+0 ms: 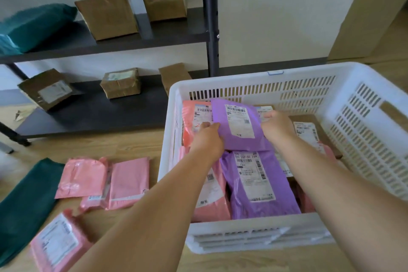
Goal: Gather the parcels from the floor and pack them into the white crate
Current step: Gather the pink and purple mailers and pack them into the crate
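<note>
Nearest, on the floor (pixel 123 146) at lower left, a labelled pink parcel (pixel 55 243) lies beside a dark green mailer (pixel 24 205). Two more pink mailers (pixel 130 181) sit just beyond. All of these are outside the white crate (pixel 254 234), on the left hand's side.

Inside the crate, a flat purple parcel (pixel 254 183) lies label up against the near wall, with pink ones beside it. Above the crate's far half, both hands hold a second purple mailer (pixel 238 126). The left hand (pixel 209 139) grips its left edge and the right hand (pixel 276 126) its right edge, fingers curled onto it. Its long axis runs away from the person, leaning slightly left, label up, roughly in line with the parcel below. I judge the coming move to be straight down onto the far layer.

Behind, a dark shelf (pixel 99 115) carries brown boxes (pixel 108 11).
</note>
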{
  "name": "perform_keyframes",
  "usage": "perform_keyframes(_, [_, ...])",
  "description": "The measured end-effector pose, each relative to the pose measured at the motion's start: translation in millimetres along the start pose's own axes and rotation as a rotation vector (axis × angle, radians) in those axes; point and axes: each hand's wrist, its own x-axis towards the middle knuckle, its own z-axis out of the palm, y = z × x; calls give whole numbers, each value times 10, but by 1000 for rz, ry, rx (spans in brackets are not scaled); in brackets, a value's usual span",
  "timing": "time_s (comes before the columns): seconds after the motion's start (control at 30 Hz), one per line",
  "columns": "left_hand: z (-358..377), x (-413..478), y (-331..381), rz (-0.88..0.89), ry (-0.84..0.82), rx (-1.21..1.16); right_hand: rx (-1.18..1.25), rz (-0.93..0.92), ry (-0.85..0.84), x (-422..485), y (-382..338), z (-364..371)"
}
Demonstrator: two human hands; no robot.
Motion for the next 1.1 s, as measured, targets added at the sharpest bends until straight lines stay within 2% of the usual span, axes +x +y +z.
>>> perform_keyframes(0.17, [-109, -117, -63, 65, 66, -2, 9, -45, -11, -91, -77, 16])
perform_keyframes(0.3, [-233, -287, -100, 103, 194, -57, 29, -97, 12, -309, -142, 49])
perform_keyframes(0.47, [-451, -518, -289, 159, 453, -117, 85, -225, 23, -643, -387, 89])
perform_keyframes(0.57, [-652, -705, -590, 115, 641, -87, 94, -311, -6, -964, -628, 215])
perform_keyframes(0.63, [-761, -839, -939, 34, 708, -66, 99, -365, -54, -1218, -759, 371])
perform_keyframes(0.73, [-870, -1062, -1620, -189, 730, -81, 94, -423, -177, -1648, -924, 715])
perform_keyframes(0.83, [-805, -1287, -2237, -417, 674, -103, 124, -510, -263, -1987, -1034, 1014])
perform_keyframes(0.93, [-605, -1595, -2857, -655, 563, -107, 70, -571, -422, -2294, -1138, 1488])
perform_keyframes(1.03, [-383, -1820, -3278, -879, 511, -241, 38, -535, -576, -2500, -1099, 2028])
perform_keyframes(1.1, [-287, -1891, -3470, -932, 508, -345, 13, -461, -624, -2521, -975, 2326])
